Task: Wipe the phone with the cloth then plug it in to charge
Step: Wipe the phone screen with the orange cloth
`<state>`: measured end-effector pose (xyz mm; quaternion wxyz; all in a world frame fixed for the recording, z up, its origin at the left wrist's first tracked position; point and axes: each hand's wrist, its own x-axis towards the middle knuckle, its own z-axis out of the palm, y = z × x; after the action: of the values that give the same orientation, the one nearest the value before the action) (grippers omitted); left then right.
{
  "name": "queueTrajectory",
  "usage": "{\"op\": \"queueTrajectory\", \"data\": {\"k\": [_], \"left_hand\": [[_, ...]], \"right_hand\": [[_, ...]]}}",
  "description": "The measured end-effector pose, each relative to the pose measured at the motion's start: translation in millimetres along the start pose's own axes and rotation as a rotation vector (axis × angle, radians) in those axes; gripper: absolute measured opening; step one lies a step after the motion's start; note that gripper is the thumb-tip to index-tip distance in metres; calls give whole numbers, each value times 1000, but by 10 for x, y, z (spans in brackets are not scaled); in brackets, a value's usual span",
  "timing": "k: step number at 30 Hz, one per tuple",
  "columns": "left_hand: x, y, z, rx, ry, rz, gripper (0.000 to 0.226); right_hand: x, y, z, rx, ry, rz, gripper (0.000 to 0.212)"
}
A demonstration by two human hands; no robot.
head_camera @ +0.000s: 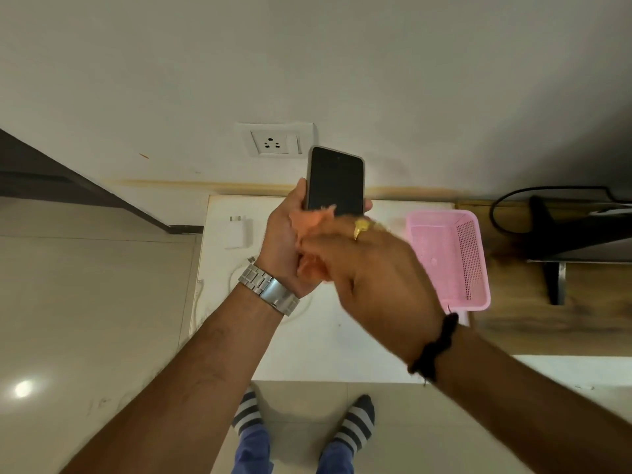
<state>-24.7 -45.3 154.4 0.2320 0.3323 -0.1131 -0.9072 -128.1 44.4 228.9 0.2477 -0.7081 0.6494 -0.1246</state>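
My left hand (285, 234) holds a black phone (336, 181) upright over the white table, its dark screen facing me. An orange cloth (309, 230) is bunched in my right hand (369, 268) and pressed against the lower part of the phone; that hand is blurred. On the table to the left lies a white charger adapter (238, 231). A white cable (246, 265) curls beneath my left wrist, its plug end showing near the watch. A white wall socket (275, 142) sits just above and left of the phone.
A pink plastic basket (451, 258) stands on the right part of the white table (342, 343). Right of it a wooden surface carries a black stand (554, 241) and a black cord. My socked feet stand on the tiled floor below.
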Motion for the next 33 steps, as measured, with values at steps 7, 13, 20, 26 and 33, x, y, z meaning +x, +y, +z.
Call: {"op": "queueTrajectory", "data": {"k": [7,13,20,26,33], "left_hand": [[-61,-97,18,-69,-52,-28,58],[-58,-89,46,-67,-122,-74,64],[-26,-20,2,39,12,-43,68],[8,-95,8,61,-62,4,68],[45,-99,-37,16,-1,27,58]], "right_hand": [[342,188,-243,19,242,22,31],[396,175,-296,26,306,105,28],[14,53,-87,-58,81,-70,26],[439,238,-311,-71,305,12,44],[431,184,-137,-39,285,85,25]]}}
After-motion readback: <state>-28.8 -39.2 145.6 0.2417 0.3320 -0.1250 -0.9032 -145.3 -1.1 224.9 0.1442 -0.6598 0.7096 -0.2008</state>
